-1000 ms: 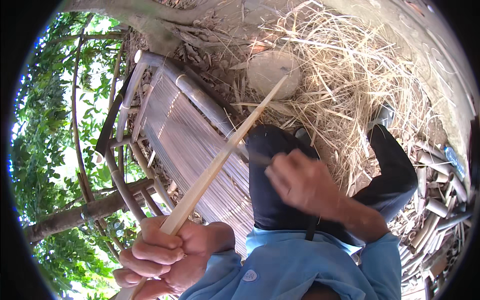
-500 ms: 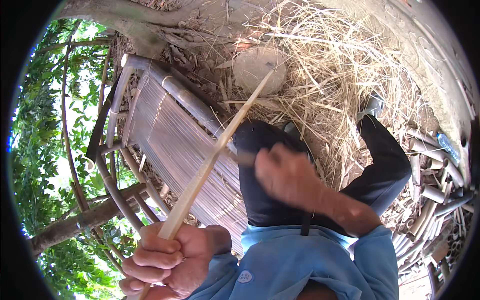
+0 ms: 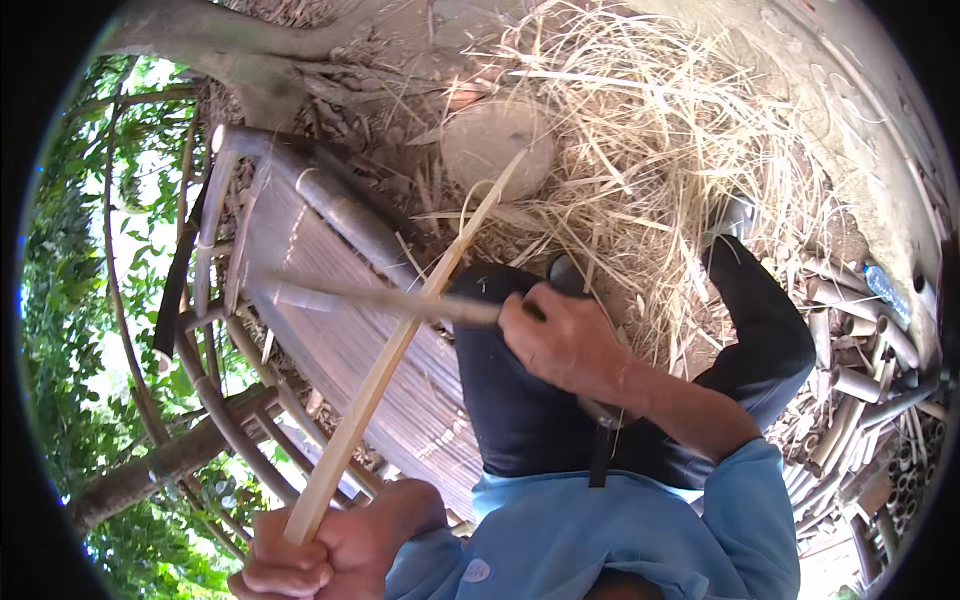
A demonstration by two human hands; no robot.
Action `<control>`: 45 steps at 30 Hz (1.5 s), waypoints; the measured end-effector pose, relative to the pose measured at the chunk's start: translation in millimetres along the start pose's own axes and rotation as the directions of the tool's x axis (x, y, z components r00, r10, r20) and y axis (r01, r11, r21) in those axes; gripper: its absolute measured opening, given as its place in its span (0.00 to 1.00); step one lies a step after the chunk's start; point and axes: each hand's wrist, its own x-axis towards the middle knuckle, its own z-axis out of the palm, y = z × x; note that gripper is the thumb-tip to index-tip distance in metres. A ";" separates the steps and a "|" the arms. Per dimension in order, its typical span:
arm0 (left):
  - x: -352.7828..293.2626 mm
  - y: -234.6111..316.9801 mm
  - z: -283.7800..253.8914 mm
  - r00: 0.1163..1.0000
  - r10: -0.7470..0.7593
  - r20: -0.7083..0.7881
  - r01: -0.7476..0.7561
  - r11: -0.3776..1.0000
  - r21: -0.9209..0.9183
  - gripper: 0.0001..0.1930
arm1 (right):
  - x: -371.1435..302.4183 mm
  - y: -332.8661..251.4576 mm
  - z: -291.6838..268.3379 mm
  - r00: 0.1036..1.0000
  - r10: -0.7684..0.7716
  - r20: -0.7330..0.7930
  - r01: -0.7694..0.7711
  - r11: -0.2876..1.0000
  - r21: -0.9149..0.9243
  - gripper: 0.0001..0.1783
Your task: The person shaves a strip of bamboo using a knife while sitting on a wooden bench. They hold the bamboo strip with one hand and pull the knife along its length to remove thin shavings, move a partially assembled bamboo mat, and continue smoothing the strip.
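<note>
My left hand is wrapped round the thick end of a long, pale bamboo strip. The strip slants up and away to the right, and its narrow tip appears over a round chopping block. A thin shaving curls off its edge near the tip. In my right hand is a long-bladed knife, smeared by motion. Its blade crosses the strip at about mid-length and points left; whether it touches the strip I cannot tell.
On the left stands a slatted bamboo bench with a bamboo frame. Straw-like shavings heap around the block. Cut bamboo pieces and a plastic bottle lie at the right. My bent legs flank the work.
The knife, mostly blurred away before, now shows its blade stretched left across the strip. A curled shaving has appeared near the strip's tip. My left hand has dropped slightly down and left.
</note>
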 end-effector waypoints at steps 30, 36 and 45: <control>44.9 -47.7 -27.2 0.965 -0.140 0.223 0.149 0.988 -0.026 0.14 | 36.4 125.2 63.0 0.971 0.196 0.138 -0.208 0.975 0.083 0.11; 47.0 -62.3 -33.7 0.956 -0.159 0.247 0.163 0.987 0.003 0.11 | 25.4 196.4 113.7 0.918 0.358 0.173 -0.373 0.926 0.064 0.12; 56.0 -95.2 -20.9 0.931 -0.184 0.314 0.176 0.983 0.052 0.11 | -3.8 315.6 168.5 0.848 0.521 0.093 -0.517 0.853 -0.068 0.23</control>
